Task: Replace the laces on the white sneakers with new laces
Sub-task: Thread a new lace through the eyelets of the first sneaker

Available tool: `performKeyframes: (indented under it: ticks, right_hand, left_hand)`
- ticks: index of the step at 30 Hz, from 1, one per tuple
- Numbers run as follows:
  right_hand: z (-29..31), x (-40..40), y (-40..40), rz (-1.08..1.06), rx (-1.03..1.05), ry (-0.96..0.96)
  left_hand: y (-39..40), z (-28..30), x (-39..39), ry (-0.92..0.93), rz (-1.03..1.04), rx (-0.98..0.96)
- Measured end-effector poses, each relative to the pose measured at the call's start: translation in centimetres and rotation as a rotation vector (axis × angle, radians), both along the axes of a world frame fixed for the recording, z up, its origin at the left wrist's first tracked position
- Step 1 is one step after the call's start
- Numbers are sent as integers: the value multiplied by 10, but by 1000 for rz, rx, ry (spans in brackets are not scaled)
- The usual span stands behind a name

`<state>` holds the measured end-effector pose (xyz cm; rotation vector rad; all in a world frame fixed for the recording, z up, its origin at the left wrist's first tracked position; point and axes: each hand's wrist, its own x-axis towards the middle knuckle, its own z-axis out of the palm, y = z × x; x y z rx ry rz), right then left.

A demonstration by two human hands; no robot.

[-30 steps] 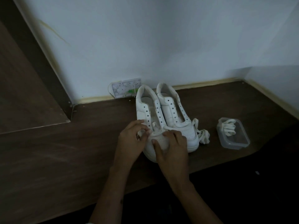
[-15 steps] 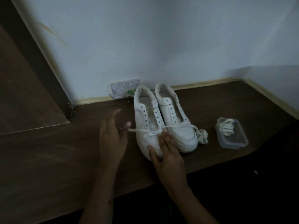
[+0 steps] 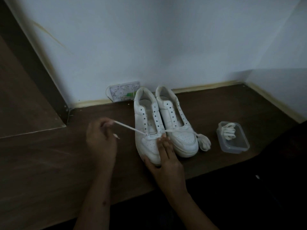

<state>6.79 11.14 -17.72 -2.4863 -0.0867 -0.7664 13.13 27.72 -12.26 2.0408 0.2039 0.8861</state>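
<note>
Two white sneakers stand side by side on the dark wooden surface, toes toward me. My right hand (image 3: 164, 156) rests with straight fingers on the toe of the left sneaker (image 3: 147, 130). A white lace (image 3: 129, 127) runs through that sneaker's lowest eyelets, and its left end is pinched in my left hand (image 3: 101, 138) and stretched taut out to the left. The lace's other part crosses the right sneaker (image 3: 177, 128) and ends in a bundle (image 3: 204, 141) beside its toe. Most eyelets on both sneakers are bare.
A clear plastic container (image 3: 232, 138) holding coiled white laces sits right of the sneakers. A small printed packet (image 3: 123, 91) leans against the white wall behind them. A raised wooden panel (image 3: 29, 100) stands at the left. The surface's front edge runs just below my hands.
My left hand has drawn the lace end out to the left, away from the sneaker. My right hand has gone from working at the eyelets to lying flat on the toe.
</note>
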Motion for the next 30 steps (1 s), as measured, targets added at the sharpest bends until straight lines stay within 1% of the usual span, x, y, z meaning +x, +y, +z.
performKeyframes:
  ticks: [1, 3, 4, 5, 7, 8, 9, 11, 14, 16, 18, 19, 20, 22, 25, 27, 28, 30]
  right_hand:
    - [0, 0, 0, -4, 2, -6]
    - [1, 1, 0, -5, 10, -17]
    - [1, 1, 1, -5, 16, -21]
    - [1, 1, 1, -6, 20, -25]
    - [3, 1, 2, -9, 24, -25]
    - [3, 1, 2, -10, 24, -24]
    - [3, 1, 2, -13, 22, -24]
    - [3, 2, 2, -17, 19, -25]
    - [3, 2, 1, -12, 17, -21]
    - [3, 1, 0, -7, 16, -17]
    - [2, 1, 0, -9, 7, -11]
    - [2, 1, 0, -15, 5, -7]
    - [2, 1, 0, -19, 7, -2]
    - [2, 2, 1, -23, 15, -5]
    - [2, 2, 2, -33, 17, -19]
    - [2, 3, 3, -37, 11, -22]
    - [2, 3, 2, -37, 11, -18]
    - [2, 3, 3, -33, 10, -13]
  left_hand:
    - [9, -1, 1, 7, 62, -22]
    - [23, -6, 4, 87, 78, 48]
    - [22, -8, 6, 132, 19, 94]
    - [18, -9, 7, 152, -82, 139]
    - [0, -9, 6, 109, -313, 267]
    - [-10, -9, 5, 73, -393, 333]
    - [-19, -10, 4, 46, -443, 369]
    - [-27, -16, 3, 28, -472, 355]
    - [-27, -15, 4, 15, -408, 355]
    - [-16, -9, 3, 44, -243, 253]
    - [4, -2, 3, 85, -8, 51]
    - [14, -2, 4, 91, 61, 11]
    - [21, -3, 4, 92, 84, 31]
    - [24, -7, 6, 138, 1, 137]
    - [4, -7, 5, 202, -267, 215]
    - [-12, -8, 4, 179, -420, 295]
    - [-18, -11, 4, 151, -464, 327]
    - [-25, -13, 4, 66, -481, 332]
